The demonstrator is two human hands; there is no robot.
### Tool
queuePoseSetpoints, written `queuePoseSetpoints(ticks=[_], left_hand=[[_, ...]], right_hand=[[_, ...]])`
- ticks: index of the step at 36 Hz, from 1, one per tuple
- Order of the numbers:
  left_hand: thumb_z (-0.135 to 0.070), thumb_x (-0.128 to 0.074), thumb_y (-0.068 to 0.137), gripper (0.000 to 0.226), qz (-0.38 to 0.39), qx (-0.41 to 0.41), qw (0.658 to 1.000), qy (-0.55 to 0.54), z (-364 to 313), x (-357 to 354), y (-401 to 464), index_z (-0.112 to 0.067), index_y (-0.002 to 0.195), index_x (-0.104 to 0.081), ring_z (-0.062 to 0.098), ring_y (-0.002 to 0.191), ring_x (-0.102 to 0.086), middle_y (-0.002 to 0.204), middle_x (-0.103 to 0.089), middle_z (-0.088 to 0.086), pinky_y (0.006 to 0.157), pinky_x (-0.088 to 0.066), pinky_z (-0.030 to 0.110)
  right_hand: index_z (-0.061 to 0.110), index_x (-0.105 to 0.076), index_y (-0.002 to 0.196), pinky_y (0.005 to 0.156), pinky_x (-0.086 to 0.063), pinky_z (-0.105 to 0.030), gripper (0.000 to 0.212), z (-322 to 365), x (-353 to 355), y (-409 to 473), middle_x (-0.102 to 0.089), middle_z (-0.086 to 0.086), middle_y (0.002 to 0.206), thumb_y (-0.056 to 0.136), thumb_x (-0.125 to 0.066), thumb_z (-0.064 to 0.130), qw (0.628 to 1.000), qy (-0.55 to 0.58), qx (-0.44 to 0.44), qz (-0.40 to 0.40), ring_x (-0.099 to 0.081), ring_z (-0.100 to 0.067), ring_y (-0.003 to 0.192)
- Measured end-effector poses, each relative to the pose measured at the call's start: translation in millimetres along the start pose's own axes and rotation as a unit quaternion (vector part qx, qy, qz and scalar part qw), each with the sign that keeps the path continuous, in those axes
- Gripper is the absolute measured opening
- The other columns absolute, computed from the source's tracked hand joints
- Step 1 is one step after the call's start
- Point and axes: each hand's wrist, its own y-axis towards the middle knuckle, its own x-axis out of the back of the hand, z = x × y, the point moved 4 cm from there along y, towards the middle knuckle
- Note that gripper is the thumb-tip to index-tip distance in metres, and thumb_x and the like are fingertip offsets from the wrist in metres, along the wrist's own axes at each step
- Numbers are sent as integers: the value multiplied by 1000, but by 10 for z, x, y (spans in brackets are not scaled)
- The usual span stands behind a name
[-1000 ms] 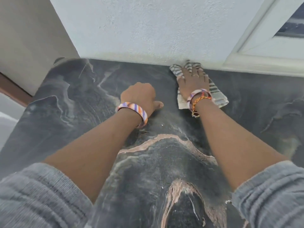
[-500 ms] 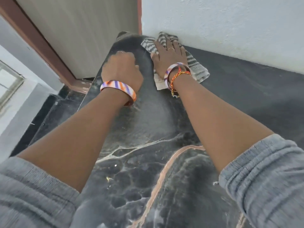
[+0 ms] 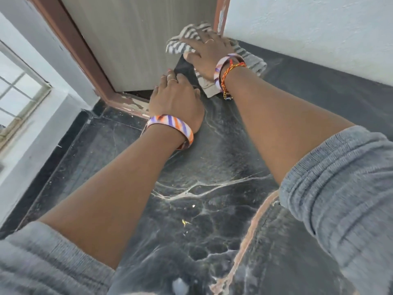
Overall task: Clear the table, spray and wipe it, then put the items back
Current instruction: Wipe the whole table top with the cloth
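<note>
A dark marble table top [image 3: 212,167] with pale and pinkish veins is being viewed from above. A grey-and-white striped cloth [image 3: 187,42] is being pressed flat onto the far left corner of the table top, where the white wall [image 3: 308,28] is being met by a brown door frame [image 3: 219,15]. Part of the cloth is being pushed past the corner edge and is overhanging it in front of the pale door panel [image 3: 138,39].

The cloth is being held down by the right hand [image 3: 205,53], palm down, with the fingers spread over the fabric; a thin ring is being worn on one finger. A patterned bangle and an orange-red thread band [image 3: 230,70] are being worn at that wrist.

The left hand [image 3: 176,99] is being rested on the left edge of the table top, just beside the cloth, its fingers curled together over the edge. A striped orange-and-purple bangle [image 3: 170,126] is being worn on its wrist. Grey sleeves [image 3: 340,188] are being kept pushed up on both forearms.
</note>
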Motion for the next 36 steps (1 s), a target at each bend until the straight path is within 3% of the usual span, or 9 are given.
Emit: queuePoseSetpoints(ticks=[5, 10, 14, 17, 22, 25, 30, 36], left_hand=[[-21, -37, 95, 37, -18, -7, 1000, 23, -22, 76, -141, 1, 122, -47, 39, 121, -44, 129, -50, 23, 94, -38, 44], [-17, -41, 92, 31, -31, -41, 998, 29, -99, 115, -330, -1, 116, -53, 38, 118, -44, 123, -52, 22, 92, -39, 44], [-19, -44, 91, 32, -2, -117, 993, 15, -272, 36, -474, -5, 119, -54, 34, 121, -42, 124, -52, 17, 93, -40, 42], [-21, -44, 92, 33, 22, -161, 987, -2, -414, -30, -579, -6, 119, -55, 32, 123, -40, 126, -52, 16, 95, -41, 41], [-20, -47, 89, 28, 26, -218, 975, -40, -634, -110, -734, -6, 109, -61, 31, 120, -41, 124, -51, 13, 96, -42, 41], [-21, -48, 90, 27, 39, -242, 968, -52, -732, -147, -813, -7, 109, -61, 30, 120, -40, 125, -51, 11, 97, -43, 41], [-21, -46, 91, 27, 36, -249, 966, -59, -720, -142, -880, -7, 109, -62, 29, 121, -40, 125, -50, 10, 94, -45, 40], [-18, -45, 91, 27, 16, -207, 977, -48, -493, -103, -934, -6, 108, -63, 33, 118, -41, 123, -52, 13, 90, -43, 41]], right_hand=[[40, -29, 145, 118, -3, -43, 46, 159, -64, -207, -11, 5, 160, 99, -31, 41, 998, 18, 54, 20, -7, -22, 147], [33, -20, 150, 119, -5, -42, 48, 132, -114, -703, -13, -1, 160, 102, -24, 38, 999, 4, 40, 3, -8, -22, 147], [34, -16, 150, 118, 3, -47, 50, -318, -71, -1149, -7, 2, 160, 101, -23, 40, 995, 22, -99, -18, -3, -19, 148], [37, -14, 150, 118, 4, -51, 52, -879, -26, -1633, -4, 4, 161, 99, -23, 42, 968, 36, -244, -37, -1, -19, 148], [37, -13, 150, 116, 5, -57, 53, -1707, 35, -2790, -2, 3, 161, 98, -20, 46, 864, 41, -498, -61, 2, -24, 148], [36, -11, 150, 116, 6, -55, 53, -1816, 49, -3230, -2, 1, 161, 98, -20, 46, 817, 56, -570, -67, 4, -30, 147], [36, -13, 150, 117, 6, -50, 52, -1427, -10, -3108, -2, -4, 161, 99, -21, 45, 848, 64, -521, -68, 2, -30, 147], [34, -11, 150, 118, 4, -46, 53, -361, -201, -2616, 0, -3, 161, 100, -23, 43, 947, 36, -311, -64, 2, -29, 148]])
